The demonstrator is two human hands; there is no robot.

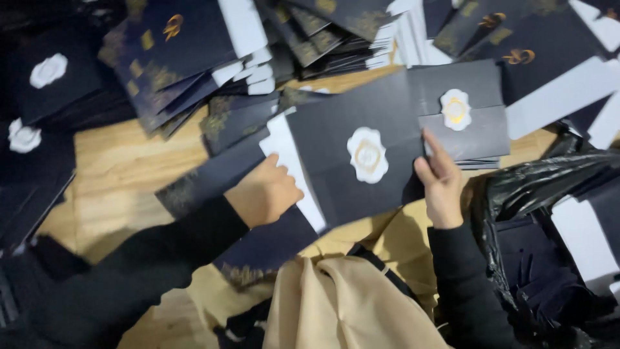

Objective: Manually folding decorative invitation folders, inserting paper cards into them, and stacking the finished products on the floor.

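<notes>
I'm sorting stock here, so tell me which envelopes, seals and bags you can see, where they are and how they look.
Dark navy envelope, centre, held by left hand and right hand; scalloped white seal.
Second envelope stack, right of centre; white seal with gold middle.
Fanned navy envelopes with gold flecks, top left.
Black plastic bag, right, holding more navy pieces.

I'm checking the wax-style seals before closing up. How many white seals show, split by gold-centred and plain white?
Gold-centred seals: 2, one on the envelope held by the left hand and right hand, at, and one on the stack beside it.
Plain white seals: 2, at far left and.
Total: 4
</notes>
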